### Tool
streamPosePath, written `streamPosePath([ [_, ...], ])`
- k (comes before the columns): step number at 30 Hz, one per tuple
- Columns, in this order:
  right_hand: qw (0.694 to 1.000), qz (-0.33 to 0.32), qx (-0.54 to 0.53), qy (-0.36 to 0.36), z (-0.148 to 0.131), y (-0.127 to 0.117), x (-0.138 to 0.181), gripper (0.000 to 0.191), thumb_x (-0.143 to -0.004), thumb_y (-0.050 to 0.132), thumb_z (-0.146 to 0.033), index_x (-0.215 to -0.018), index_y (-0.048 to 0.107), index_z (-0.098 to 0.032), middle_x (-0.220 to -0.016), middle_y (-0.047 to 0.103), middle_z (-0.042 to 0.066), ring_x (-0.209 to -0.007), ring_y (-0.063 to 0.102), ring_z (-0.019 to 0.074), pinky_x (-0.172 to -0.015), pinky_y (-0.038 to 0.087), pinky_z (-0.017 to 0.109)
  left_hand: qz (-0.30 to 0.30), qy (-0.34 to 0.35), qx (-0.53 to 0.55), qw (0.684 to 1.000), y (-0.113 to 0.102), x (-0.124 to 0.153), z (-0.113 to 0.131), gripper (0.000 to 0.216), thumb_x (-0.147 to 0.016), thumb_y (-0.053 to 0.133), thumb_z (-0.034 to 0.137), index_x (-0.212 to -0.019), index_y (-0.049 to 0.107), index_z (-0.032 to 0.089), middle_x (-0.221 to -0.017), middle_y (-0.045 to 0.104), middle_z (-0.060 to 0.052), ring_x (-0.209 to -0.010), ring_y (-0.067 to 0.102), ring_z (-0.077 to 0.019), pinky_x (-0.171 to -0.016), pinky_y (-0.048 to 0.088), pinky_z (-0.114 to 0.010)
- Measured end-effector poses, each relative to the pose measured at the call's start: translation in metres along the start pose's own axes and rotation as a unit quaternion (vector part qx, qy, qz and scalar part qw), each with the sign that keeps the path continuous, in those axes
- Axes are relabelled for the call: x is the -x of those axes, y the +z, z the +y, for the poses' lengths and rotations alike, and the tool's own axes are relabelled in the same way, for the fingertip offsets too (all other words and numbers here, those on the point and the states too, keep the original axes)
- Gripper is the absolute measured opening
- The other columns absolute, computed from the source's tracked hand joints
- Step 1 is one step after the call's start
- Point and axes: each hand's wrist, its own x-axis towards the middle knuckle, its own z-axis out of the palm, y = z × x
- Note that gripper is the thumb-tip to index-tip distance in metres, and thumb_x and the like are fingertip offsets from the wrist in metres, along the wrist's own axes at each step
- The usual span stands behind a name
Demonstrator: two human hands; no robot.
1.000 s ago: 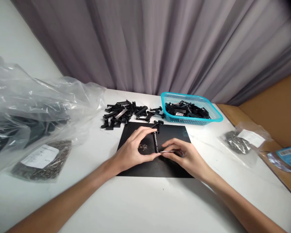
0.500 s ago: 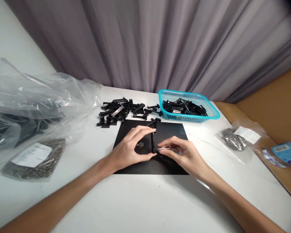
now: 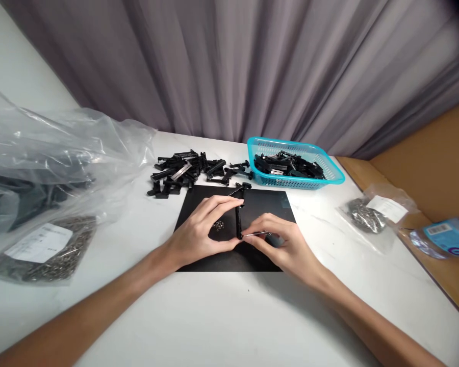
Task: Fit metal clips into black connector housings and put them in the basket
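My left hand (image 3: 199, 229) pinches a long black plastic part (image 3: 238, 223) between thumb and forefinger, holding it on a black mat (image 3: 229, 260). My right hand (image 3: 281, 243) is closed on a thin metal tool (image 3: 254, 234) whose tip touches the lower end of that part. A small cluster of tiny metal pieces (image 3: 218, 226) lies on the mat under the arch of my left hand. Another black part (image 3: 240, 188) rests at the mat's far edge.
A heap of black plastic parts (image 3: 183, 171) lies behind the mat. A turquoise basket (image 3: 331, 179) at the back right holds more. Large clear plastic bags (image 3: 49, 153) fill the left, with a bag of small metal pieces (image 3: 42, 250). Another such bag (image 3: 367, 214) lies right, beside cardboard (image 3: 443, 168).
The view has shifted slightly, so everything sits a little further left and up. Both hands keep the same grip on the part and the tool.
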Motion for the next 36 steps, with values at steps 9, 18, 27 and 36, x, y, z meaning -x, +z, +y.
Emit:
streamPosePath([
  [9, 0.988, -0.074, 0.112, -0.08, 0.004, -0.006, 0.002, 0.016, -0.105, 0.055, -0.023, -0.107, 0.071, -0.022, -0.1, 0.07, 0.008, -0.089, 0.058, 0.0218, -0.079, 0.05, 0.036, -0.017, 0.014, -0.013, 1.0, 0.0, 0.0, -0.001, 0.065, -0.085, 0.078, 0.019, -0.144, 0.051, 0.023, -0.133, 0.064, -0.011, -0.124, 0.062, -0.0268, -0.109, 0.051, -0.043],
  [18, 0.994, -0.108, 0.016, 0.03, 0.005, -0.006, -0.002, 0.011, -0.097, 0.072, -0.033, -0.093, 0.07, -0.023, -0.094, 0.073, 0.002, -0.086, 0.062, 0.0191, -0.082, 0.047, 0.034, -0.027, 0.082, -0.004, 0.996, 0.001, -0.003, 0.001, 0.066, -0.084, 0.074, 0.017, -0.146, 0.05, 0.022, -0.126, 0.069, -0.012, -0.118, 0.066, -0.0283, -0.101, 0.054, -0.042],
  [27, 0.983, -0.173, -0.061, 0.022, 0.007, -0.02, -0.006, 0.009, -0.099, 0.068, -0.03, -0.099, 0.075, -0.024, -0.103, 0.075, 0.002, -0.097, 0.067, 0.018, -0.092, 0.052, 0.034, -0.025, 0.076, -0.002, 0.997, 0.0, -0.004, 0.004, 0.063, -0.083, 0.077, 0.021, -0.141, 0.053, 0.019, -0.122, 0.069, -0.013, -0.115, 0.068, -0.0272, -0.099, 0.055, -0.041],
  [36, 0.979, -0.175, -0.083, 0.062, 0.009, -0.016, -0.006, 0.015, -0.096, 0.071, -0.036, -0.094, 0.076, -0.023, -0.096, 0.075, 0.003, -0.089, 0.067, 0.0176, -0.082, 0.055, 0.032, -0.025, 0.114, 0.0, 0.993, 0.001, -0.003, 0.003, 0.069, -0.083, 0.078, 0.019, -0.146, 0.051, 0.018, -0.125, 0.07, -0.015, -0.114, 0.07, -0.0279, -0.098, 0.059, -0.041],
])
